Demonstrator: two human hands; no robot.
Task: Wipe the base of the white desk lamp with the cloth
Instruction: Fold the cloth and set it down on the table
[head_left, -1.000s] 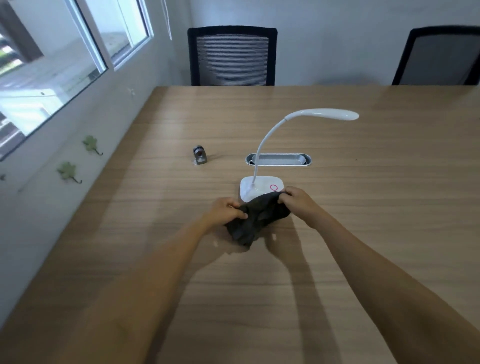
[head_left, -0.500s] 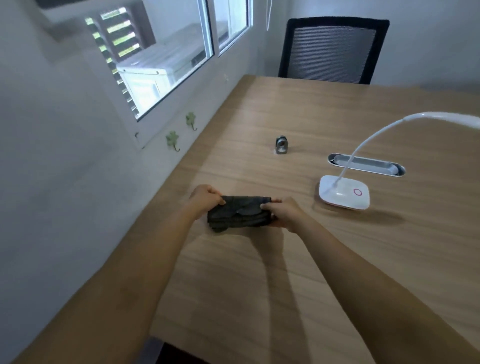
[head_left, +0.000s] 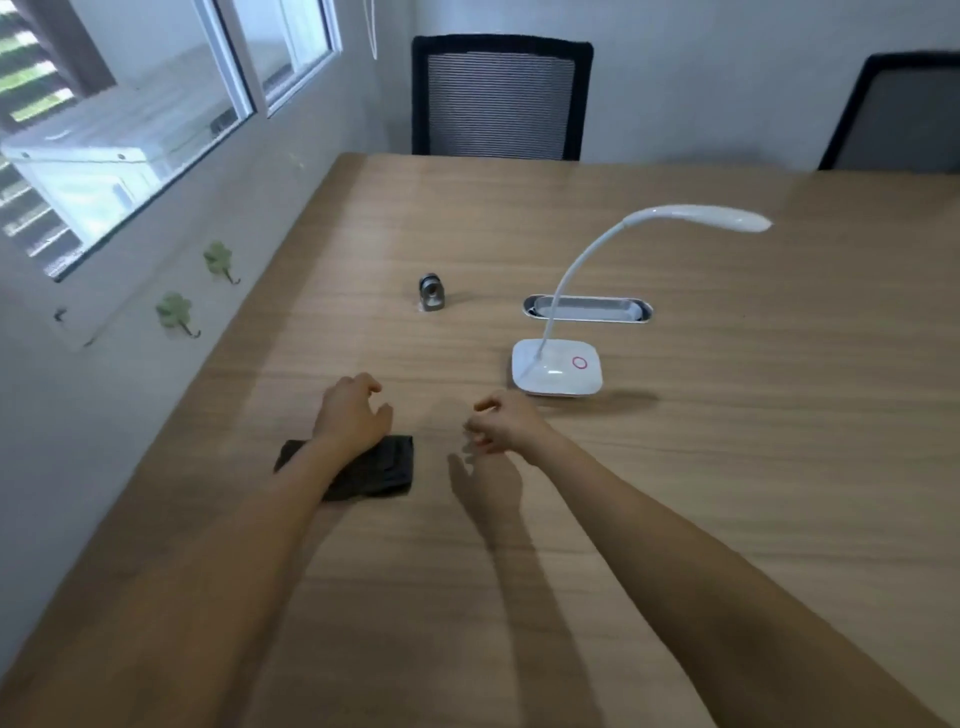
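Note:
The white desk lamp stands on the wooden table, its flat base (head_left: 557, 375) with a pink ring button at centre right and its curved neck and head (head_left: 696, 217) arching to the right. A folded dark grey cloth (head_left: 387, 469) lies flat on the table near the left edge. My left hand (head_left: 352, 415) hovers just above and beyond the cloth, fingers loosely spread, holding nothing; my left forearm hides part of the cloth. My right hand (head_left: 503, 423) is in the air to the right of the cloth, below-left of the lamp base, fingers loosely curled and empty.
A small grey metal object (head_left: 431, 293) stands behind my left hand. An oval cable slot (head_left: 588, 309) is set into the table behind the lamp base. Two black mesh chairs (head_left: 500, 96) stand at the far edge. A wall with windows runs along the left.
Both hands carried the cloth left from the lamp base, folded it, set it on the table and let go. Both hands are now lifted off it.

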